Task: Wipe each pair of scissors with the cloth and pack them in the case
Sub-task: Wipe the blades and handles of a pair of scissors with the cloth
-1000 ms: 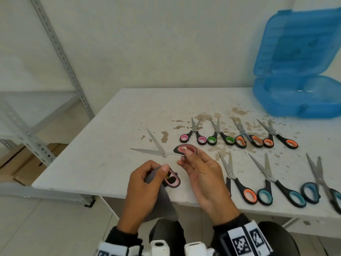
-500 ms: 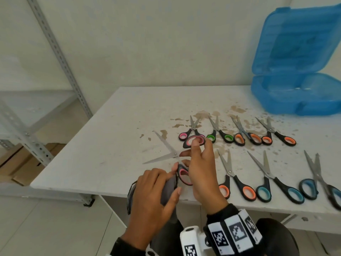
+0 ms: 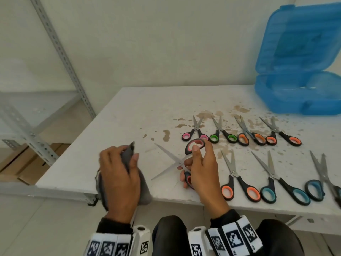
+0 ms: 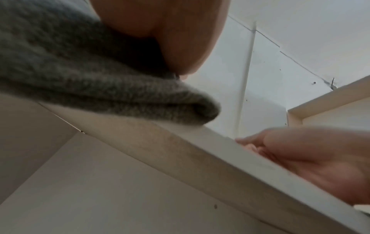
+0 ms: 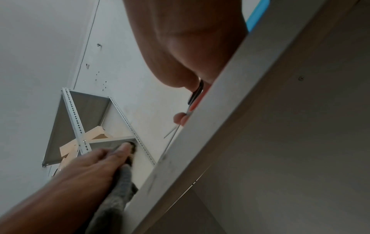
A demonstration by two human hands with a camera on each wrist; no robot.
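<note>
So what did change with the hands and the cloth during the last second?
The left hand carried the grey cloth leftward, away from the pink-handled scissors. The right hand turned these open scissors, so one handle loop now points away. The other scissors and the blue case stayed put.

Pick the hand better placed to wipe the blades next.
Left. The left hand already grips the grey cloth just beside the spread blades of the pink-handled scissors, while the right hand is occupied holding their handles.
</note>
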